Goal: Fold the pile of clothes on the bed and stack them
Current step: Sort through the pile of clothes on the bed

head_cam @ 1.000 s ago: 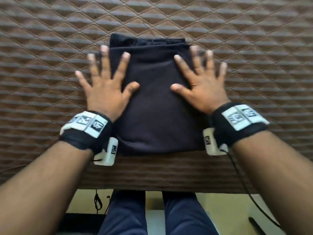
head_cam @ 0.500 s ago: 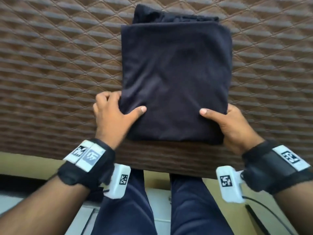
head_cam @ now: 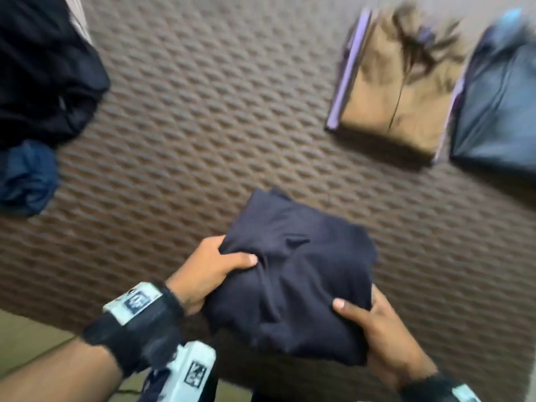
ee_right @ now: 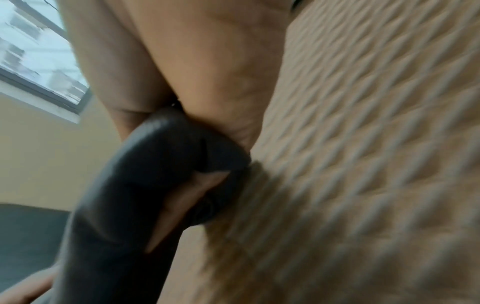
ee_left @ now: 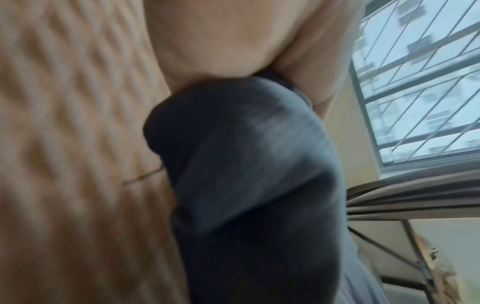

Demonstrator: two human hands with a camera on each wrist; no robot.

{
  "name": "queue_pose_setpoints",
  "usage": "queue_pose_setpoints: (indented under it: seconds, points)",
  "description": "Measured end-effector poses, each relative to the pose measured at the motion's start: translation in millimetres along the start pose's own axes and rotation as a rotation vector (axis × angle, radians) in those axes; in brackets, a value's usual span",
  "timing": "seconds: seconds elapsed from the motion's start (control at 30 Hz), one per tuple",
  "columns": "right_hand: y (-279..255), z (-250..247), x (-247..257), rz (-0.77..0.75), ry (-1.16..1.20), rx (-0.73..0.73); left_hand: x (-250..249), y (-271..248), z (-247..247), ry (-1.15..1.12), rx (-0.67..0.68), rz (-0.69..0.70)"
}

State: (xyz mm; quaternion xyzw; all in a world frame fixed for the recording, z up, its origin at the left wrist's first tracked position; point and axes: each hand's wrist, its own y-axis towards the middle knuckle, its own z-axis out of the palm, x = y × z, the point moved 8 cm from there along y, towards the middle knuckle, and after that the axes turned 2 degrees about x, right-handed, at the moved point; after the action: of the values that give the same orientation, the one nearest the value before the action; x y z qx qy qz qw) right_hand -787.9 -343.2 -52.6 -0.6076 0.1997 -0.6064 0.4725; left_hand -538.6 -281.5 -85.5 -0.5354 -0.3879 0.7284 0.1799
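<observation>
A folded dark navy garment (head_cam: pixel 293 282) is lifted off the brown quilted bed (head_cam: pixel 203 126) near its front edge. My left hand (head_cam: pixel 214 271) grips its left side, thumb on top and fingers underneath. My right hand (head_cam: pixel 377 332) grips its right side the same way. In the left wrist view the dark fabric (ee_left: pixel 246 174) bulges out from under my palm. The right wrist view shows the same folded cloth (ee_right: pixel 145 185) pinched in my hand above the quilt. The head view is blurred by motion.
At the back right lie a folded tan garment (head_cam: pixel 403 91) over something lilac, and a folded blue one (head_cam: pixel 499 105) beside it. A heap of unfolded dark clothes (head_cam: pixel 43 71) and a crumpled blue piece (head_cam: pixel 26 175) sit at the far left.
My hands went from pressing flat on the folded garment to gripping its sides and lifting it. The view has swung toward the right, bringing the folded stacks into sight.
</observation>
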Motion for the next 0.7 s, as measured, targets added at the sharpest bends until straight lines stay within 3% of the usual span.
queue_pose_setpoints:
  seconds: [0.07,0.27,0.4,0.53,0.63,0.7]
  points:
    - [7.5,27.4,42.8,-0.057,0.048,0.057,-56.5,4.2,-12.5,0.006,0.011,0.076]
    - [74.7,88.6,203.3,-0.409,0.110,0.151,-252.1,54.6,-57.9,0.133,-0.076,0.506]
    - [138.8,106.9,292.0,-0.620,0.128,0.156,-340.1,106.9,-72.3,0.103,-0.096,0.709]
    - [244.9,81.1,310.3,-0.573,0.082,-0.046,-342.3,208.0,-94.9,0.068,-0.164,0.664]
    - [305.2,58.5,263.9,-0.395,-0.012,-0.178,-271.6,283.6,-116.4,0.258,-0.190,0.425]
    - [322.8,44.9,237.3,-0.369,-0.096,-0.263,-233.7,307.3,-130.3,0.301,-0.232,0.441]
